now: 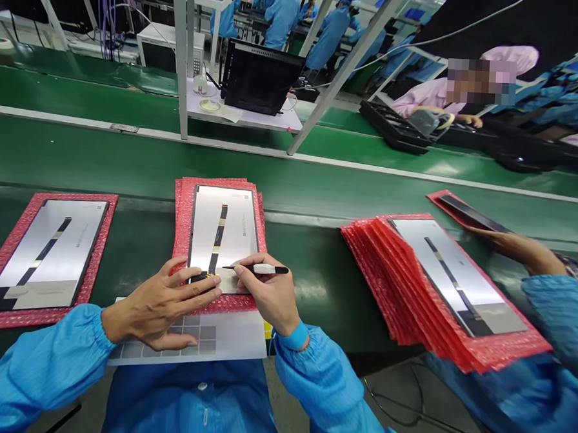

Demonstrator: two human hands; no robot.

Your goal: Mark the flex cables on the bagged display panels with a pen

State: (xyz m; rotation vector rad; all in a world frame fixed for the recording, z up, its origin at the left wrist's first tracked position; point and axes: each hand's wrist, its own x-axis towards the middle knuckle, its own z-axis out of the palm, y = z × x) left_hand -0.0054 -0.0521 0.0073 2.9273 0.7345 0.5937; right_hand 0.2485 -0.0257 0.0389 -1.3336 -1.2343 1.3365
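Bends over a flat rectangular display panel with a silvery-white back (pixel 233 236), set at the middle of the near side of a long green workbench (pixel 310 276), on a low pile of red bubble-wrap sheets (pixel 183 217). Pinches a slim pen-like tool with a black-and-white handle (pixel 269 269) between the thumb and fingers of the bare right hand (pixel 268 293), pressed together around it, with the thin dark tip aimed left at the near end of a black-and-tan ribbon strip (pixel 219 239). Wears a blue band (pixel 295 336) on the right wrist. Spreads the bare left hand (pixel 171 301) palm down, gripping nothing, with fingertips over the panel's near left part; cannot tell how firmly. Has a pale sheet with grey squares (pixel 237 336) at the near edge, partly under the left hand. Has at left a second, similar panel (pixel 66 256) on its own red wrap (pixel 21 229), and at right a taller, fanned stack of red bubble-wrap sheets (pixel 391 293) topped by a third panel (pixel 467 277). Has beyond that, at far right, a co-worker's hand (pixel 529 248) on a dark flat panel (pixel 473 212). Faces a black monitor (pixel 262 76) on a white shelf (pixel 269 120) at the far side.
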